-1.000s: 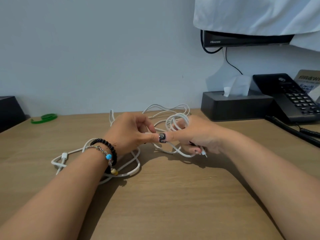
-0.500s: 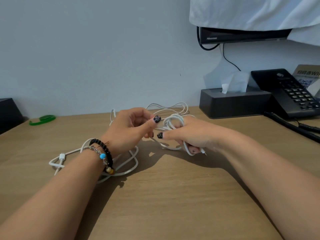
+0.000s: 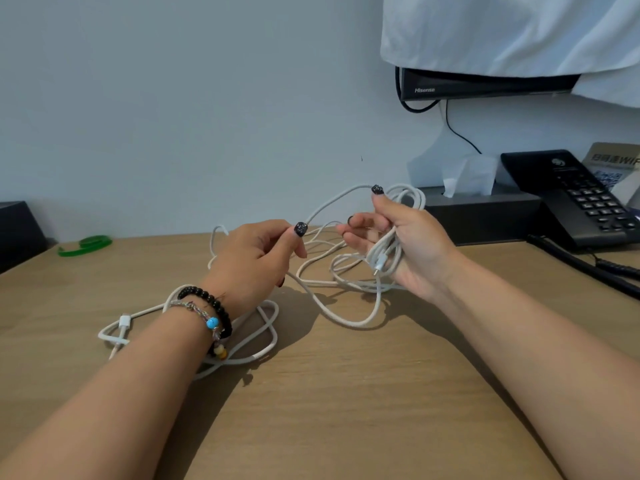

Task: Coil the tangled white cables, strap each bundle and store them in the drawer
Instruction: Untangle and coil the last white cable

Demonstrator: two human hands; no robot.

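Both our hands have risen off the wooden desk [image 3: 346, 410] and drawn apart since a moment ago. Our right hand [image 3: 405, 244] curls its fingers round a coil of white cable [image 3: 388, 251], thumb up. Our left hand [image 3: 252, 258] pinches the free strand running to that coil. More tangled white cable [image 3: 266, 341] lies on the desk beneath our left wrist.

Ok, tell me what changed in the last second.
The two hands parted: the right hand lifted its coiled white cable off the desk, and the left hand drew a pinched strand out leftward. The loose white cable tangle on the wooden desk and the green strap stayed put.
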